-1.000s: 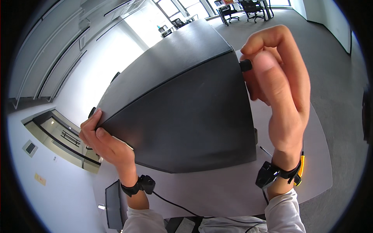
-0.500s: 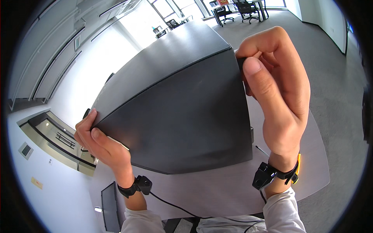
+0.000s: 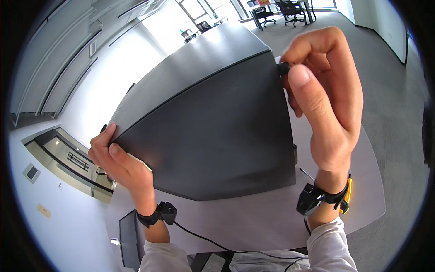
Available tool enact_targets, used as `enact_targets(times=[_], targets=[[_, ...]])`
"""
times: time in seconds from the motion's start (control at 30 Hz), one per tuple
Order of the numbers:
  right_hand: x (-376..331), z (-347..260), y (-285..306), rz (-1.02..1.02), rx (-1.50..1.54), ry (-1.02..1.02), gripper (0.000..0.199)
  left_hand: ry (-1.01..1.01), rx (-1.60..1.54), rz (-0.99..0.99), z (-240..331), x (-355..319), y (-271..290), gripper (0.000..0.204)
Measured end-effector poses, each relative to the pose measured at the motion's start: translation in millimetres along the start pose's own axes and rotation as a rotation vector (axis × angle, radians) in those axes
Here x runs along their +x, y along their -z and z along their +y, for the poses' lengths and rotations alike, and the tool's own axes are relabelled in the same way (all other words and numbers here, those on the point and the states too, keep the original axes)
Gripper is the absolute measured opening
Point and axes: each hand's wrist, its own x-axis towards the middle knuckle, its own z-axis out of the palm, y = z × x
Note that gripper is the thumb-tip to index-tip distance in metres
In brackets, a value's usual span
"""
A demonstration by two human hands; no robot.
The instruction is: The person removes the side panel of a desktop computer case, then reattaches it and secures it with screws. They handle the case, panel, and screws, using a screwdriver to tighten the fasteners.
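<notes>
A large dark grey box-shaped case (image 3: 208,131) is tilted up over the table, filling the middle of the head view. My left hand (image 3: 122,163) grips its left corner, fingers on the far side and thumb on the near face. At the upper right edge of the case a short black knob (image 3: 283,69) sticks out. The thumb and bent forefinger of my right hand (image 3: 331,99) are closed around the knob's end; the other fingers are curled behind. A small dark fitting (image 3: 295,154) shows lower on that edge. The case's far side is hidden.
The pale table (image 3: 253,226) lies beneath, with a thin metal shaft (image 3: 306,174) and a yellow-and-black tool (image 3: 348,197) near my right wrist. A black cable (image 3: 204,239) runs from my left wristband. A dark flat panel (image 3: 130,240) stands at lower left; office chairs (image 3: 290,10) are far off.
My right thumb and forefinger have shifted slightly outward, so more of the black knob shows. The case and my left hand keep almost the same place.
</notes>
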Motion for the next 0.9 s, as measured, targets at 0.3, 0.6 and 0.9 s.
enact_targets(times=[0.3,0.6,0.9], targets=[[-6,32,-6,0.048,0.149,0.058,0.014,-0.006,-0.008,0.011,3,2,-1,0.046],[16,23,-9,-0.008,-0.216,0.329,0.027,0.005,0.019,0.005,2,-1,-3,0.047],[4,9,-21,0.126,-0.148,0.069,0.034,-0.004,0.009,0.005,-2,-2,-5,0.057]])
